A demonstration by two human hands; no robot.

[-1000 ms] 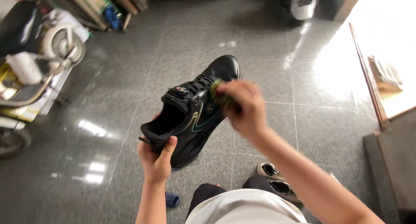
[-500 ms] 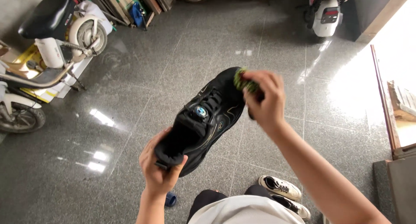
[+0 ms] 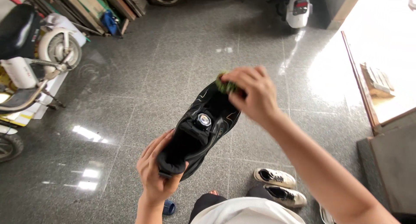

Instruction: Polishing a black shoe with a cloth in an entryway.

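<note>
Nearest me, my left hand (image 3: 155,174) wraps closed around the heel of a black laced sneaker with a round dial on its tongue (image 3: 203,126), holding it up over the polished grey stone floor (image 3: 143,76). Farther out, my right hand (image 3: 253,94) pinches a crumpled green cloth (image 3: 224,86) against the toe.

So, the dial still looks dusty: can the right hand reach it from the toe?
Probably yes: the right hand with its green pad is at the toe, and the dial lies uncovered just below.
</note>
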